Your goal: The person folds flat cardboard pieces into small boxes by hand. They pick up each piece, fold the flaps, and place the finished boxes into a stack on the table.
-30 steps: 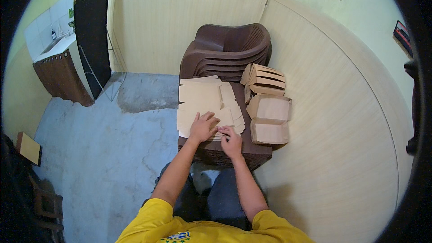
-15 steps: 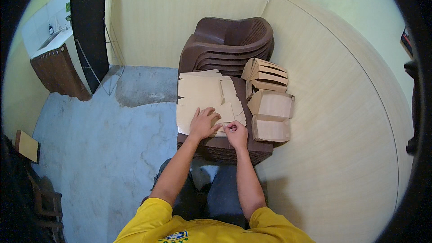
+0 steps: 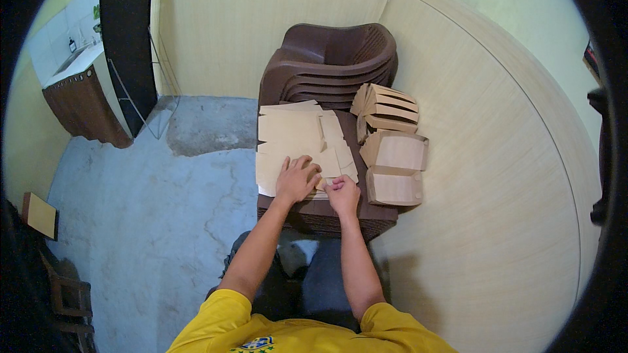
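Left hand (image 3: 296, 181) flat, fingers spread, pressing pile of flat tan cardboard blanks (image 3: 294, 140) on dark brown plastic stool (image 3: 327, 212). Right hand (image 3: 343, 195) curled, pinching blank's near edge. Folded tan cardboard boxes (image 3: 394, 168) just beside.

Tan flat cardboard sheets (image 3: 294, 144) and folded boxes (image 3: 394, 168) — dark brown stacked chairs (image 3: 333, 59), yellow shirt (image 3: 294, 330), grey floor (image 3: 150, 196).

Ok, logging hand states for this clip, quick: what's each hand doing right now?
Left hand: open, fingers spread, pressing flat on the stack of flat tan cardboard box blanks.
Right hand: closed, pinching the near edge of a blank.
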Action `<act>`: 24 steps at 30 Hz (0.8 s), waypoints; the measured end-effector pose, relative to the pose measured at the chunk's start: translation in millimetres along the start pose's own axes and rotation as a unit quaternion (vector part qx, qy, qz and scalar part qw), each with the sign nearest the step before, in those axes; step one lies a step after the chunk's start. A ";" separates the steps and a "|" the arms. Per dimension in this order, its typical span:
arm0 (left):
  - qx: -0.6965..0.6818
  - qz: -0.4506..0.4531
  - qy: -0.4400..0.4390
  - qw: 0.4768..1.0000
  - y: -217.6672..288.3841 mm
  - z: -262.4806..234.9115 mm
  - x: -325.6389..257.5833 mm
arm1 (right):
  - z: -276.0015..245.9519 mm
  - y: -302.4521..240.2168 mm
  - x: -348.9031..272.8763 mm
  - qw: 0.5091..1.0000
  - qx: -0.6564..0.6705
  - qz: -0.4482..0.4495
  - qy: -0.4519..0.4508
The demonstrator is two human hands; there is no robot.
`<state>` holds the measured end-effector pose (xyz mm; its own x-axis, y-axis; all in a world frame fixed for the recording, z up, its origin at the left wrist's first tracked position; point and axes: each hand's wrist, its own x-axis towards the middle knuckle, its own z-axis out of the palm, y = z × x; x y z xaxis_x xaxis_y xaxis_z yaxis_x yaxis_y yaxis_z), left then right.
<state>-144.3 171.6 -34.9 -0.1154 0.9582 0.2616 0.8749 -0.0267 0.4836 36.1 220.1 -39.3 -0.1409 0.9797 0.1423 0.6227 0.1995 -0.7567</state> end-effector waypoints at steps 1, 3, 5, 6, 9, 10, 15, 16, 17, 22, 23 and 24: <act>-0.001 -0.005 -0.007 1.000 -0.2 0.0 -0.4 | -0.8 -1.7 -1.0 1.000 -0.004 -0.003 0.002; -0.007 0.005 0.004 1.000 -0.4 -0.1 -0.7 | -3.4 -5.1 -1.4 1.000 -0.019 0.006 -0.001; -0.004 0.007 0.003 1.000 -0.5 -0.2 -1.0 | -6.3 -8.2 -0.3 1.000 -0.023 0.003 -0.006; 0.001 0.007 -0.001 1.000 -0.5 -0.2 -1.1 | -7.3 -9.6 0.6 0.999 -0.027 0.015 -0.009; 0.006 0.008 -0.006 1.000 -0.3 -1.4 -2.2 | -7.6 -14.2 -2.2 0.999 -0.038 0.030 -0.020; 0.007 0.007 -0.009 1.000 -0.2 -1.6 -2.5 | -7.6 -15.5 -2.7 0.998 -0.050 0.019 -0.013; 0.014 0.010 0.004 1.000 1.8 -1.1 -4.1 | -9.2 -21.6 -0.8 0.994 -0.100 0.004 -0.033; 0.018 0.005 -0.002 1.000 2.5 -0.4 -3.8 | -10.5 -22.2 0.8 0.994 -0.100 0.002 -0.031; 0.022 0.010 0.007 1.000 2.8 0.1 -3.9 | -12.4 -22.4 2.6 0.994 -0.102 0.009 -0.034; 0.034 0.017 0.000 0.999 2.1 0.4 -2.8 | -16.1 -18.1 0.5 0.991 -0.130 0.040 0.015; 0.033 0.024 0.005 0.999 1.6 -0.4 -1.7 | -15.7 -16.4 -2.6 0.987 -0.151 0.017 0.057; 0.032 0.026 0.001 0.999 1.3 -0.9 -1.5 | -14.5 -13.9 -6.4 0.981 -0.173 0.007 0.088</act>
<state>-143.4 169.9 -33.9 -0.0689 0.9556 0.2863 0.9080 -0.0589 0.4149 39.5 211.4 -20.4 -0.0147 0.9642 0.2647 0.8522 0.1505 -0.5010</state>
